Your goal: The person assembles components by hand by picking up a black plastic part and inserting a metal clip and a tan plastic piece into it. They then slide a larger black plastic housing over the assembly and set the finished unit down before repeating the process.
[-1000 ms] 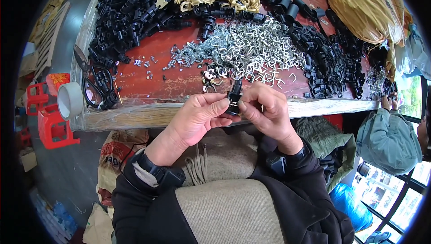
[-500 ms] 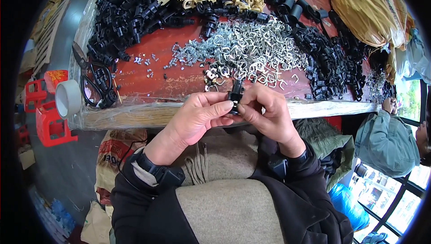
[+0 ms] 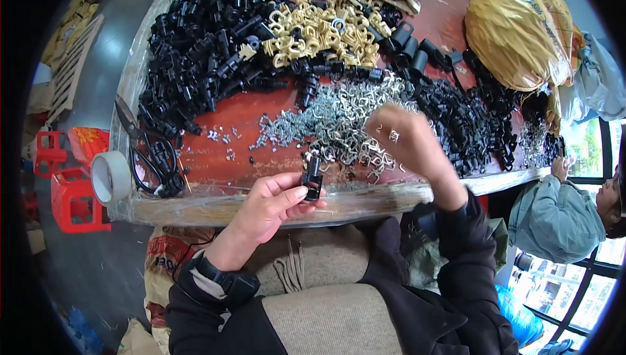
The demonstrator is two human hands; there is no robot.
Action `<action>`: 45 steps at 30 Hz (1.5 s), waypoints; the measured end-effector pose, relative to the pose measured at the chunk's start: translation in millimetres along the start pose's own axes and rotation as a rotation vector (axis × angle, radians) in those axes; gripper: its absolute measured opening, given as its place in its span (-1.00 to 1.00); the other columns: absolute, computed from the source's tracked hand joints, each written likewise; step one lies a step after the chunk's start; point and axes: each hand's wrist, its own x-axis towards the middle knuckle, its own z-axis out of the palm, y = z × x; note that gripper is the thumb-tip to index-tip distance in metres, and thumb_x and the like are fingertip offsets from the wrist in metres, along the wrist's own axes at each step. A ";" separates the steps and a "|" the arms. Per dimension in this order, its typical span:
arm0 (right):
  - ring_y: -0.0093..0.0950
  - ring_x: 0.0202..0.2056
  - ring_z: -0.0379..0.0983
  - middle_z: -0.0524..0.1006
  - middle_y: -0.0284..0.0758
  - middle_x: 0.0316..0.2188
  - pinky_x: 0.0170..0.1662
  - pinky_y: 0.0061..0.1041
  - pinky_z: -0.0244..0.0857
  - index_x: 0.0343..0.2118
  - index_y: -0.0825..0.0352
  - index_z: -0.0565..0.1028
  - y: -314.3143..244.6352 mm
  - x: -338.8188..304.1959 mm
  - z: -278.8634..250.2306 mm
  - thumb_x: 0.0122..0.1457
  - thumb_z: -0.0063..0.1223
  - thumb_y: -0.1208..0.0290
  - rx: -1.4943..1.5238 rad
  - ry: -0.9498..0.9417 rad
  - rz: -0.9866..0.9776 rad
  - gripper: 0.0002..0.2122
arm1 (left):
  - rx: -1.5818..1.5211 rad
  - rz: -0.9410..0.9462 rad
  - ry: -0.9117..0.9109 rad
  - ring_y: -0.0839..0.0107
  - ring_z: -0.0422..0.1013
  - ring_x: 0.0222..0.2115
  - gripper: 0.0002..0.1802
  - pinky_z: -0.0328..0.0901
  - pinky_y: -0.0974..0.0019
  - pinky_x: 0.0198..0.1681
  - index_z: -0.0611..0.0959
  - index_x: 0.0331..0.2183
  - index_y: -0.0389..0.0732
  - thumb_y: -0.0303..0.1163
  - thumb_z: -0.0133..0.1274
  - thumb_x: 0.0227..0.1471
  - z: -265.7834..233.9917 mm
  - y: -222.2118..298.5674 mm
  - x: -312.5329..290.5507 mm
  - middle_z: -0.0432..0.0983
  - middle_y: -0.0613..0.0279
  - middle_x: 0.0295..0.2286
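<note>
My left hand (image 3: 264, 208) grips a black plastic fitting (image 3: 313, 180) between thumb and fingers, holding it upright just above the table's near edge. My right hand (image 3: 405, 138) is apart from it, over the right side of a heap of silvery curved metal clips (image 3: 355, 130). Motion smears its fingers, so whether they hold anything is unclear. Left of the clips lies a pile of small shiny screws (image 3: 287, 128). Small black plastic pieces (image 3: 463, 117) are heaped beyond and right of my right hand.
Black fittings (image 3: 189, 61) and tan plastic rings (image 3: 319, 25) cover the far table. Scissors (image 3: 140, 136) and a tape roll (image 3: 111, 177) lie at the left edge. A yellow sack (image 3: 518, 29) stands far right; another person (image 3: 554, 208) sits beyond. Red stools (image 3: 75, 198) stand left.
My right hand has let go of the black fitting and moved forward and right over the metal clips. My left hand keeps the fitting, now slightly further left. The whole view has shifted.
</note>
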 end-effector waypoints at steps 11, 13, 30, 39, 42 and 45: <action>-0.25 -0.40 0.35 0.40 -0.20 -0.51 -0.38 -0.35 0.22 -0.42 0.29 0.36 87.1 72.5 3.4 -0.15 -0.03 0.39 -0.209 0.086 0.258 -0.81 | -0.040 0.049 -0.005 0.36 0.39 -0.33 -0.70 0.32 0.47 -0.30 0.38 -0.22 -0.40 -0.46 -0.15 -0.04 -3.0 -0.1 -0.1 0.39 0.05 -0.31; -0.29 -0.45 0.35 0.39 -0.21 -0.55 -0.41 -0.39 0.21 -0.40 0.31 0.34 86.2 70.1 4.4 -0.14 -0.03 0.39 -0.180 0.097 0.287 -0.79 | -0.066 0.068 -0.008 0.35 0.39 -0.33 -0.69 0.32 0.47 -0.30 0.38 -0.22 -0.40 -0.46 -0.14 -0.05 -4.1 -1.3 0.0 0.39 0.04 -0.31; -0.18 -0.45 0.32 0.35 -0.17 -0.52 -0.40 -0.33 0.20 -0.38 0.34 0.27 107.0 56.5 12.6 -0.14 -0.03 0.44 -0.389 0.405 0.325 -0.77 | -0.069 0.113 -0.006 0.38 0.37 -0.31 -0.71 0.30 0.45 -0.24 0.36 -0.21 -0.41 -0.50 -0.18 -0.03 2.9 -1.2 2.5 0.37 0.08 -0.30; -0.60 -0.59 0.26 0.31 -0.38 -0.58 -0.57 -0.68 0.12 -0.44 0.31 0.26 68.9 29.8 -1.5 0.05 -0.14 0.40 0.359 0.317 0.342 -0.89 | -0.105 0.126 0.056 0.34 0.39 -0.34 -0.68 0.32 0.45 -0.28 0.37 -0.22 -0.39 -0.47 -0.12 -0.07 1.9 -6.4 2.8 0.40 0.05 -0.33; -0.69 -0.60 0.20 0.29 -0.44 -0.59 -0.58 -0.75 0.07 -0.45 0.30 0.26 25.0 3.3 4.5 0.10 -0.20 0.36 0.834 0.215 0.333 -0.88 | -0.080 0.179 0.061 0.34 0.40 -0.36 -0.68 0.33 0.45 -0.30 0.37 -0.21 -0.37 -0.48 -0.12 -0.08 3.8 -8.0 4.4 0.41 0.05 -0.34; -0.72 -0.62 0.17 0.27 -0.48 -0.59 -0.59 -0.78 0.04 -0.45 0.29 0.27 -3.7 -18.5 23.8 0.12 -0.23 0.34 1.154 0.092 0.380 -0.87 | -0.090 0.187 0.078 0.35 0.40 -0.37 -0.68 0.34 0.45 -0.31 0.37 -0.20 -0.35 -0.48 -0.12 -0.08 9.4 -11.6 4.3 0.41 0.06 -0.35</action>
